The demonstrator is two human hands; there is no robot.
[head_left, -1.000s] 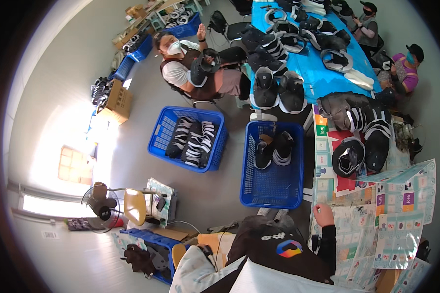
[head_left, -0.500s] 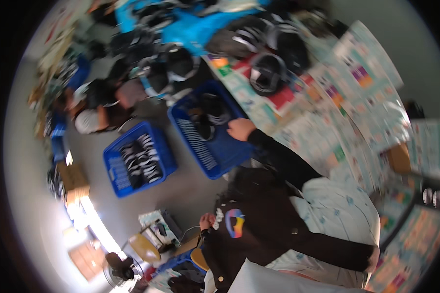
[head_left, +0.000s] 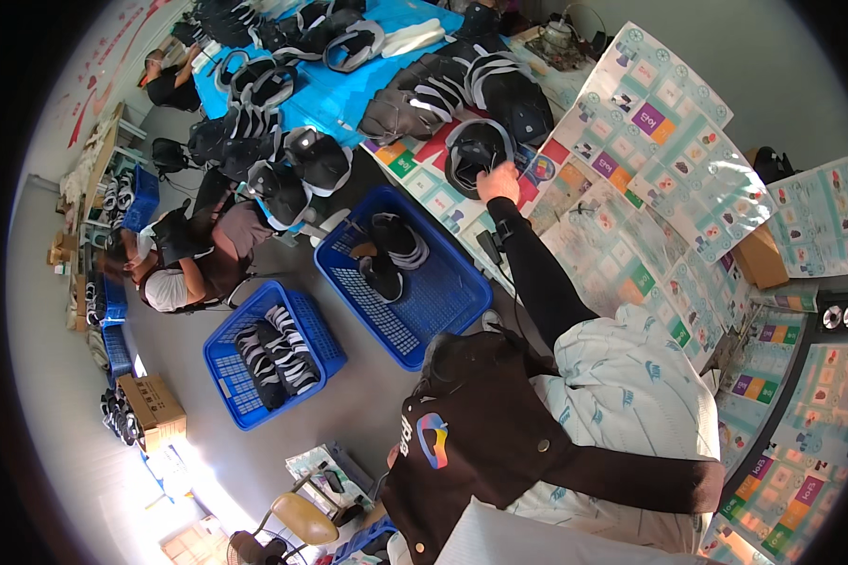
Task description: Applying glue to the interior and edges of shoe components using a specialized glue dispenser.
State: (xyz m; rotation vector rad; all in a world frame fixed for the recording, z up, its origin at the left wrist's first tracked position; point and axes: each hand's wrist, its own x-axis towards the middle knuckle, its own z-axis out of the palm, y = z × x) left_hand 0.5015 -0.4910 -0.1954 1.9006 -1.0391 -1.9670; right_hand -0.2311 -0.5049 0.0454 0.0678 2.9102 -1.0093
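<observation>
My right hand (head_left: 499, 183), at the end of a black sleeve, is closed on the near right edge of a black shoe upper (head_left: 464, 168) with a grey rim. That upper lies on the paper-covered table, its opening facing up. My left hand (head_left: 393, 458) shows only as a sliver of skin beside the brown apron (head_left: 485, 414); its fingers are hidden. Left of my right arm, a large blue basket (head_left: 422, 348) holds a few black and grey uppers (head_left: 396, 247). Stacked striped uppers (head_left: 275, 358) fill part of a smaller blue basket (head_left: 226, 414).
More black uppers (head_left: 509, 99) are heaped on the table and on a bright blue sheet (head_left: 407, 66). A seated person (head_left: 193, 278) works at the left; another person (head_left: 171, 87) is farther back. A cardboard box (head_left: 155, 405) and a desk lamp (head_left: 301, 518) are at lower left.
My right hand has moved from above the large basket up to the upper on the table and taken hold of it. My left hand, visible before, has gone mostly behind the apron.
</observation>
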